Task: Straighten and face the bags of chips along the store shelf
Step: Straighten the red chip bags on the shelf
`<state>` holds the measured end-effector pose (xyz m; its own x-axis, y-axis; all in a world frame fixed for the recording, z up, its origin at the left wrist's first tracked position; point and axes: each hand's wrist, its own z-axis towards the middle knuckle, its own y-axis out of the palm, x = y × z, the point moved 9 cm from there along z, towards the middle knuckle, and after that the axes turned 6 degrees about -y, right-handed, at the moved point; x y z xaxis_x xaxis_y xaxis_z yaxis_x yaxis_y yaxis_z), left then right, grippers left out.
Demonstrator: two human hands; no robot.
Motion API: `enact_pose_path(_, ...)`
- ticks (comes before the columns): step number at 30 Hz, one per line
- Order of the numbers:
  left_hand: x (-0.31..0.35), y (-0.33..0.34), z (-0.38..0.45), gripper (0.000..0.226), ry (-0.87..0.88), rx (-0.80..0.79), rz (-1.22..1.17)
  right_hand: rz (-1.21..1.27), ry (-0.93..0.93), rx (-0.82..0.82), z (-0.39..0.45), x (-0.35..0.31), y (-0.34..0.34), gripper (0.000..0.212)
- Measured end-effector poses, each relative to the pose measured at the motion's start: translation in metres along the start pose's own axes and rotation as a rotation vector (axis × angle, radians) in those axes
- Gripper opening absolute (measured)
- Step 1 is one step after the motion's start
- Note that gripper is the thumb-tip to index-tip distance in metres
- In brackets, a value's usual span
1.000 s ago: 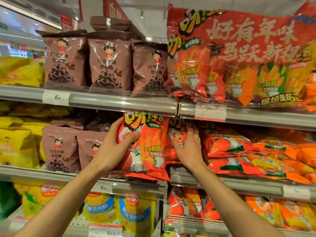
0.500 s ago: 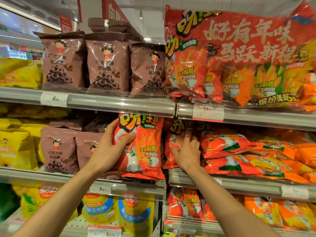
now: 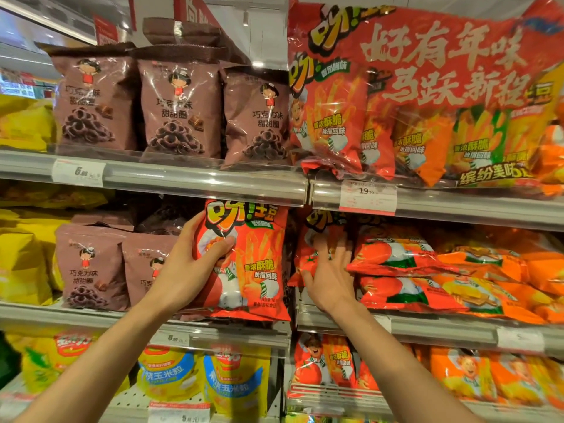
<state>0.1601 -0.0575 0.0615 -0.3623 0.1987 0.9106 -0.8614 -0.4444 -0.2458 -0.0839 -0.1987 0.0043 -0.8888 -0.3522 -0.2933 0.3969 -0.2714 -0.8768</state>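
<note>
Left hand [image 3: 186,267] of mine grips the upright red chip bag [image 3: 244,264] at centre frame, fingers curled behind its left edge and thumb pressed across its front. That bag stands on the middle shelf [image 3: 427,326], face forward, its bottom seam hanging just over the shelf lip.

My right hand [image 3: 331,280], just right of centre, lies with fingers spread and fairly straight on a second red bag [image 3: 308,254], which sits immediately right of the first and further back in shadow; the fingertips are blurred. This hand presses rather than grasps, palm flat against the bag's front.

To the right of that hand, orange bags [image 3: 427,270] lie flat in a stack on the same shelf. Left of my left hand stand brown bags [image 3: 91,267], touching the wrist side of the gripped bag. Above, at upper right, a large red multipack [image 3: 427,93] leans over the top shelf.
</note>
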Motion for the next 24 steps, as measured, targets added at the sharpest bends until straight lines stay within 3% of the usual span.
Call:
enact_pose_path(12,-0.011,0.006,0.005,0.068,-0.016,-0.025,-0.008,-0.110,-0.061,-0.064,-0.002,-0.010,0.002,0.071)
enact_pose_path(16,-0.012,0.011,0.004,0.069,-0.014,-0.036,-0.029,-0.185,-0.344,0.007,-0.016,-0.037,-0.026,0.066)
enact_pose_path(19,-0.006,0.021,0.001,0.072,-0.005,-0.037,-0.042,-0.306,-0.553,0.148,-0.024,-0.045,-0.058,0.053)
enact_pose_path(22,-0.002,0.031,-0.001,0.070,0.017,-0.023,-0.035,-0.446,-0.492,0.205,-0.023,-0.019,-0.082,0.035)
enact_pose_path(24,0.000,0.041,-0.002,0.071,0.026,-0.022,-0.036,-0.489,-0.399,0.190,-0.023,0.006,-0.091,0.034)
